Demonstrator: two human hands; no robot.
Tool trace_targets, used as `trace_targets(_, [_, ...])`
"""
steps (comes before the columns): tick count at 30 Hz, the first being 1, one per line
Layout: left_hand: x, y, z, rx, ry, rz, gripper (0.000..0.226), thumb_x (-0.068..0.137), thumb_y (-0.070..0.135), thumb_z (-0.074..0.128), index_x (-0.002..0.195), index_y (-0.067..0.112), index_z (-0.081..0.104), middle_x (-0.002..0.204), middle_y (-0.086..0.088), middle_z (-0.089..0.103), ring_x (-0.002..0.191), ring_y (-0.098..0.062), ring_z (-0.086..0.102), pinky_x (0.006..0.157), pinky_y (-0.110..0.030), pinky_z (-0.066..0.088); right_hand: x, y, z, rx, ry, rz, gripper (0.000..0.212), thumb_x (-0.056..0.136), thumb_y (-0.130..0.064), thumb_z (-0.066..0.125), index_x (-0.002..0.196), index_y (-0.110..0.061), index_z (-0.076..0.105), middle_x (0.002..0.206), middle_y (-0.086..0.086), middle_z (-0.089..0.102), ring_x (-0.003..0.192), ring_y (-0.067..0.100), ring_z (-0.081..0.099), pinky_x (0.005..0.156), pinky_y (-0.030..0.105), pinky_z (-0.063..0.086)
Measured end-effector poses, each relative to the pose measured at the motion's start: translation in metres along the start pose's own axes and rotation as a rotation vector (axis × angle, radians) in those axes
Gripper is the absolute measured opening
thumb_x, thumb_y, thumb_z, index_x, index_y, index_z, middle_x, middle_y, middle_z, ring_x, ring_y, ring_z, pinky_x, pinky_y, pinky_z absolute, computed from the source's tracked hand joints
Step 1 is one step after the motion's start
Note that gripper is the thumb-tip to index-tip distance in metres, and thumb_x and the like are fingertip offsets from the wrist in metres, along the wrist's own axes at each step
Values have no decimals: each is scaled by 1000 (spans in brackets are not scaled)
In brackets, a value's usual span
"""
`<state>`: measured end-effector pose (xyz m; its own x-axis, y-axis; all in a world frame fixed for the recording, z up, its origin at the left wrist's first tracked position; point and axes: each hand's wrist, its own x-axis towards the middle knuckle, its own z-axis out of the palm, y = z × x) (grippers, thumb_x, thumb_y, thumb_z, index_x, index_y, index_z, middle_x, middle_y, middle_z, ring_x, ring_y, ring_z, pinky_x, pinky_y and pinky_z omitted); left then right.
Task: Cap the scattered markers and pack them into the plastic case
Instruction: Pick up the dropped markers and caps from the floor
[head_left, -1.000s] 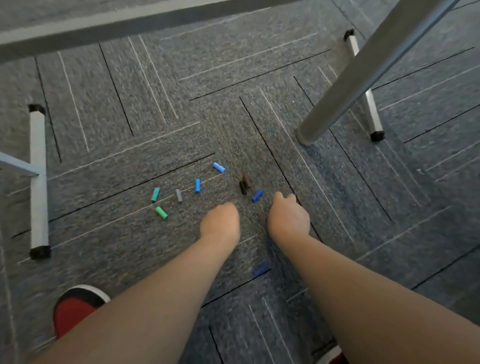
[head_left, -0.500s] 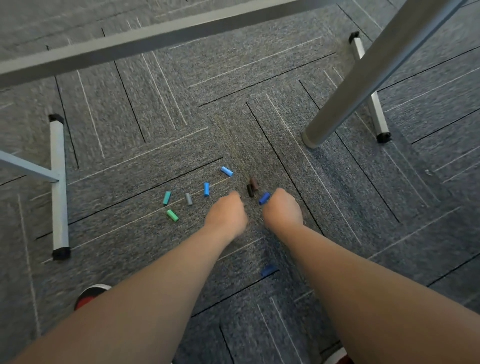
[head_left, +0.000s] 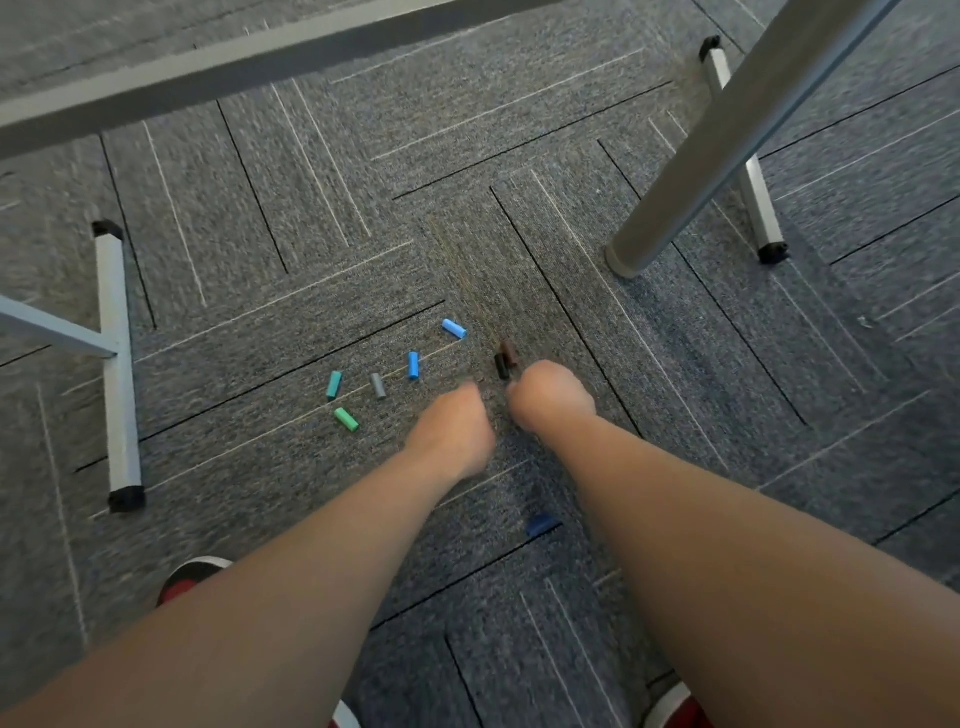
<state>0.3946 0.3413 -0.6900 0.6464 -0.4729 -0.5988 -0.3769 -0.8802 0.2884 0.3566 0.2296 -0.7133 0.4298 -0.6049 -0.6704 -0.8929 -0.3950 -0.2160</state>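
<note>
Low over the carpet (head_left: 260, 467) with left hand (head_left: 451, 431) and right hand (head_left: 550, 397), fingers curled under. Cannot tell whether either grasps anything. Black cap (head_left: 501, 366), brown cap (head_left: 509, 353) just beside the right hand.

The floor is grey-blue carpet tile (head_left: 779, 467) with thin pale and dark stripes, the tiles laid at alternating angles. A round metal table leg (head_left: 727, 135) slants down at far right, and a grey crossbar (head_left: 260, 67) runs across the far edge. Pale flat foot rails with black end caps lie at left (head_left: 118, 364) and far right (head_left: 762, 213).
</note>
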Motion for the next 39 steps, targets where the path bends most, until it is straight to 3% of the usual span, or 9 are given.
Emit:
trace_targets(4, [-20,14,17,60,-123,21,28,92,3,52,119,7,48,103,-11,58,94,-31,58,67,-36,44,-19,28,-2,84,-58,-14,26,96,-31,47,95,-7,59,95,11,64,86,30,61,73,34,48])
trace_targets(7, [-32,20,36,84,-183,78,20,95,10,47,114,8,51,116,-15,59,106,-34,58,74,-39,44,-33,51,0,101,-94,-30,34,100,-31,44,116,-6,61,114,14,65,101,33,61,81,35,48])
trace_targets(11, [-41,24,61,96,-207,141,12,93,26,54,94,16,48,107,-13,61,97,-34,58,71,-39,43,-47,77,4,138,-80,-56,42,100,-30,41,132,-6,54,122,15,63,106,33,61,90,39,51])
trace_targets(17, [-47,22,80,199,-200,173,23,89,31,66,92,17,49,98,-8,58,92,-32,59,68,-39,46,-51,96,18,160,17,-75,34,100,-31,43,119,-8,60,110,13,66,96,32,61,78,34,47])
trace_targets(24, [-47,18,95,268,-126,208,16,93,21,58,81,15,49,72,-2,45,71,-28,53,57,-37,40,-52,102,23,175,15,-95,31,99,-28,42,115,-9,60,100,10,67,88,29,63,78,38,53])
trace_targets(30, [-40,20,81,186,-177,148,28,92,26,56,69,17,44,71,-2,48,74,-30,57,56,-32,36,-50,92,18,189,24,-91,27,99,-26,41,106,-8,60,93,10,66,77,26,59,67,33,46])
trace_targets(35, [-33,12,55,86,-113,65,20,97,32,48,85,16,51,82,-4,55,79,-26,57,65,-35,45,-51,76,17,229,22,-94,29,96,-25,41,107,-8,61,99,11,66,86,30,61,71,34,47])
trace_targets(39, [-27,2,32,17,-16,-13,27,104,33,38,91,13,51,89,-6,57,81,-26,53,68,-35,39,-52,60,22,232,6,-131,37,104,-34,38,107,-6,61,98,12,67,87,29,62,69,34,46])
